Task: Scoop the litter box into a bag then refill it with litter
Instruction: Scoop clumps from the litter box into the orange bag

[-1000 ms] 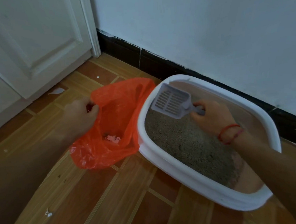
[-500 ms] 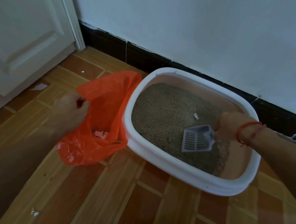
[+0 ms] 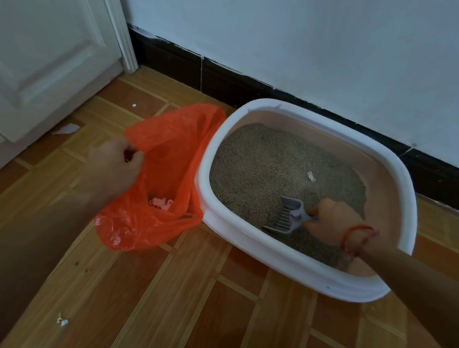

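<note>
While the scoop (image 3: pixel 286 218) is digging into the litter (image 3: pixel 263 166) at the 5 o'clock end of the litter box (image 3: pixel 204 175), the right hand (image 3: pixel 332 221) is gripping its handle, fingers curled round it. The box is sitting on the floor (image 3: pixel 177 299) at 3 o'clock in view, along the baseboard (image 3: pixel 244 86). At the box's 9 o'clock, right against its rim, the orange bag (image 3: pixel 172 150) is lying open. The left hand (image 3: pixel 113 165) is pinching its mouth edge and holding it up.

Progress, judging: scooping is under way. Pink bits (image 3: pixel 161 203) are lying in the bag and one pale scrap (image 3: pixel 310 177) is sitting on the litter, so sifting is left. Refill is not started; no fresh litter is showing.

Count: one box, one scoop, one bag, two hands, one scrap in the litter.
</note>
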`<act>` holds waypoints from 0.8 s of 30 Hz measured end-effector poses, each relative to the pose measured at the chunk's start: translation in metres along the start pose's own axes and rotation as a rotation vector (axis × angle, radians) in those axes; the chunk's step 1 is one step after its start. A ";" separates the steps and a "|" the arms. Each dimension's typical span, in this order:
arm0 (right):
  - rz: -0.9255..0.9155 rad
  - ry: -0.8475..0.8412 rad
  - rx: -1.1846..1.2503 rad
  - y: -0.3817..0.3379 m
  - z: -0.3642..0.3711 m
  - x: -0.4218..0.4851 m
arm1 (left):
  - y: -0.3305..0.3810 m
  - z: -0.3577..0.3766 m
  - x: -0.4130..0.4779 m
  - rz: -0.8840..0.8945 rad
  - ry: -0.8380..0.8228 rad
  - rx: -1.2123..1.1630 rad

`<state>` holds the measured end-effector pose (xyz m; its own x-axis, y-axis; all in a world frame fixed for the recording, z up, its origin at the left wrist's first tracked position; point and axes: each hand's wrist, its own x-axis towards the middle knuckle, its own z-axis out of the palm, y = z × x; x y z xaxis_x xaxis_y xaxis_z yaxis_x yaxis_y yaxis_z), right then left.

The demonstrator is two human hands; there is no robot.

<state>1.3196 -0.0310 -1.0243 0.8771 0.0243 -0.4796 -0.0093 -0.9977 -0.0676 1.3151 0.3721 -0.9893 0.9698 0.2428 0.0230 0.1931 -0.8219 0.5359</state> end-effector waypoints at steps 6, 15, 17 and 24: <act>-0.019 0.034 0.203 -0.022 0.014 0.008 | -0.001 -0.002 -0.002 -0.011 0.016 -0.011; -0.022 0.150 0.365 -0.023 0.012 0.002 | -0.005 -0.004 0.000 -0.042 0.025 -0.020; -0.014 0.193 0.421 -0.023 0.009 0.000 | -0.006 -0.005 0.000 -0.049 0.030 -0.016; 0.021 0.297 0.513 -0.009 -0.011 0.006 | -0.007 -0.006 -0.001 -0.060 0.029 -0.029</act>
<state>1.3302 -0.0226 -1.0167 0.9705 -0.0874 -0.2248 -0.1937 -0.8378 -0.5105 1.3117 0.3804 -0.9883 0.9516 0.3069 0.0142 0.2465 -0.7902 0.5611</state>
